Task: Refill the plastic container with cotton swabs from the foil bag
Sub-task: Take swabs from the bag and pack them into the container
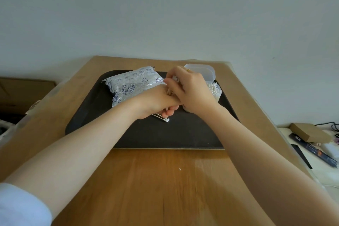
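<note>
- One foil bag (132,86) lies at the tray's (88,112) far-left corner.
- One plastic container (214,90), swab-filled, sits at the far-right corner.
- Left hand (157,102) grasps cotton swabs (162,118).
- Right hand (189,91) pinches several swabs.

You sat at a wooden table (165,185) pushed against a plain pale wall (165,11), its far part covered with brown paper (77,86). Soft, even light fell across it. To your left stood a cardboard box (23,90). To your right a white surface (311,154) held a small cardboard box (310,132), dark cables (330,124) and dark flat packets (315,150).
</note>
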Demonstrator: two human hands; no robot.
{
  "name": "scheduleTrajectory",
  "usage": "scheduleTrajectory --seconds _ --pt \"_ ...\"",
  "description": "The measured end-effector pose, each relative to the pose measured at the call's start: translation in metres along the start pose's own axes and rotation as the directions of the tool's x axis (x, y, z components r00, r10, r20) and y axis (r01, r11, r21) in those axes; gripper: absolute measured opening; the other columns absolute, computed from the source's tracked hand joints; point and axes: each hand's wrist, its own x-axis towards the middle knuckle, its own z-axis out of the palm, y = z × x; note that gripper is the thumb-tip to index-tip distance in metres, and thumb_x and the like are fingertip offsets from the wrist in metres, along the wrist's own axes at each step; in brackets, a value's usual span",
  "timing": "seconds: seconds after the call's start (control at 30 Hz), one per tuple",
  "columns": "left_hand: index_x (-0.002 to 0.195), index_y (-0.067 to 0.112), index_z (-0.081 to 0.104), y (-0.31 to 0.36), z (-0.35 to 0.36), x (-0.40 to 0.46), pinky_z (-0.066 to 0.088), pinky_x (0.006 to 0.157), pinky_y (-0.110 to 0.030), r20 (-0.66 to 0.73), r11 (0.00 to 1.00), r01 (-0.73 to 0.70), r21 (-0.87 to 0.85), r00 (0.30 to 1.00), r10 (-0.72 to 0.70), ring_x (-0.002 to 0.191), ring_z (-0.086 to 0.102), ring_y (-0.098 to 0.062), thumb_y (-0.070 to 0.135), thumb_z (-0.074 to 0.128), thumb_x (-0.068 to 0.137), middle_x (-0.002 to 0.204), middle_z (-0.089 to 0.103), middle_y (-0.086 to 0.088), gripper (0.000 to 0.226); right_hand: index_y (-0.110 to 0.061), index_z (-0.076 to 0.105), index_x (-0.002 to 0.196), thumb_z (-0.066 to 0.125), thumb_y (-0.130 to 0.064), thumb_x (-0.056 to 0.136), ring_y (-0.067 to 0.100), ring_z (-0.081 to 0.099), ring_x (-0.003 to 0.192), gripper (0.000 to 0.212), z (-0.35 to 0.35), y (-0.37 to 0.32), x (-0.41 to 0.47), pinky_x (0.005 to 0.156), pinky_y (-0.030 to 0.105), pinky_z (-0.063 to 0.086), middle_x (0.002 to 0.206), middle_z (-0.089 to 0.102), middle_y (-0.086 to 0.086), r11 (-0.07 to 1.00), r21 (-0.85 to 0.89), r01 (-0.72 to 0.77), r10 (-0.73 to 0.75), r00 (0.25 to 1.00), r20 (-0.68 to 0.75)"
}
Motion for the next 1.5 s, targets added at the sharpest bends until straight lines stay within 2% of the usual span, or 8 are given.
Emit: scheduleTrajectory --seconds 0.13,0.53,0.67,0.97,1.1,1.23,1.33,1.5 --pt "0.097 0.008 0.054 -0.007 -0.007 0.004 0.032 0.038 -0.015 -0.099 0.966 -0.109 -0.233 0.991 0.088 0.041 0.040 -0.005 0.003 0.059 0.087 0.065 0.053 -0.003 0.012 -0.003 0.056 0.081 0.055 -0.014 0.091 0.005 0.046 0.050 0.015 -0.009 0.016 0.001 0.051 0.011 0.033 0.058 0.047 -0.008 0.978 0.076 -0.195 0.196 0.981 -0.009" --pt "0.076 0.008 0.053 0.003 0.011 0.028 0.032 0.038 -0.014 -0.320 0.778 -0.243 -0.579 0.946 0.057 0.041 0.041 -0.004 0.022 0.058 0.090 0.060 0.053 0.001 0.020 0.006 0.055 0.080 0.047 -0.022 0.095 0.016 0.048 0.055 0.033 0.000 0.023 0.001 0.050 0.023 0.036 0.062 0.055 0.010 0.903 0.260 -0.342 0.398 0.894 -0.207" --pt "0.075 0.008 0.050 0.010 0.015 0.035 0.033 0.038 -0.018 -0.316 0.569 -0.183 -0.802 0.938 -0.144 0.040 0.040 -0.009 0.038 0.046 0.096 0.054 0.050 0.000 0.037 0.003 0.052 0.077 0.048 -0.016 0.094 0.008 0.042 0.053 0.026 0.004 0.022 0.001 0.051 0.018 0.033 0.062 0.048 0.000 0.973 0.114 -0.200 0.224 0.936 -0.272" --pt "0.065 0.014 0.035 0.000 0.015 0.050 0.020 0.032 -0.014 -0.181 0.517 -0.031 -0.855 0.953 -0.243 0.032 0.025 -0.005 0.003 0.027 0.096 0.040 0.027 0.005 0.034 0.000 0.056 0.068 0.062 0.000 0.079 0.026 0.042 0.041 0.012 0.007 0.056 0.001 0.032 0.031 0.040 0.065 0.050 0.012 0.870 -0.326 0.369 -0.379 0.925 0.033" --pt "0.078 0.012 0.049 0.008 0.015 0.065 0.030 0.040 -0.018 -0.384 0.759 -0.117 -0.640 0.905 -0.185 0.042 0.038 -0.009 0.031 0.032 0.101 0.050 0.052 0.004 0.034 -0.002 0.064 0.073 0.064 -0.015 0.084 0.014 0.050 0.047 0.016 -0.017 0.062 0.020 0.050 0.009 0.036 0.059 0.060 0.003 0.996 -0.066 0.065 -0.074 0.987 -0.146" --pt "0.100 0.018 0.053 -0.003 0.008 0.074 0.041 0.061 -0.025 -0.516 0.990 -0.110 0.086 0.845 0.139 0.070 0.051 -0.012 0.036 0.037 0.098 0.088 0.057 0.005 0.024 -0.014 0.060 0.079 0.062 -0.021 0.088 0.001 0.053 0.043 0.011 -0.040 0.084 0.033 0.050 0.015 0.046 0.060 0.059 -0.012 0.919 0.196 -0.341 0.373 0.915 -0.156" --pt "0.099 0.023 0.056 -0.018 0.009 0.082 0.037 0.066 -0.021 -0.391 0.938 -0.010 0.347 0.907 0.155 0.089 0.052 -0.010 0.035 0.045 0.095 0.105 0.055 0.000 0.017 -0.013 0.062 0.081 0.061 -0.021 0.088 -0.001 0.052 0.041 0.011 -0.041 0.098 0.035 0.049 0.016 0.046 0.060 0.058 -0.010 0.901 0.167 -0.401 0.422 0.899 -0.119" --pt "0.123 0.025 0.051 -0.024 0.021 0.086 0.035 0.084 -0.023 -0.297 0.965 0.012 0.262 0.952 0.069 0.117 0.049 -0.013 0.030 0.052 0.093 0.133 0.051 0.004 0.030 -0.004 0.065 0.087 0.062 -0.018 0.088 0.000 0.050 0.054 0.014 -0.033 0.105 0.032 0.053 0.004 0.038 0.071 0.061 -0.003 0.958 -0.104 -0.266 0.269 0.963 0.009"
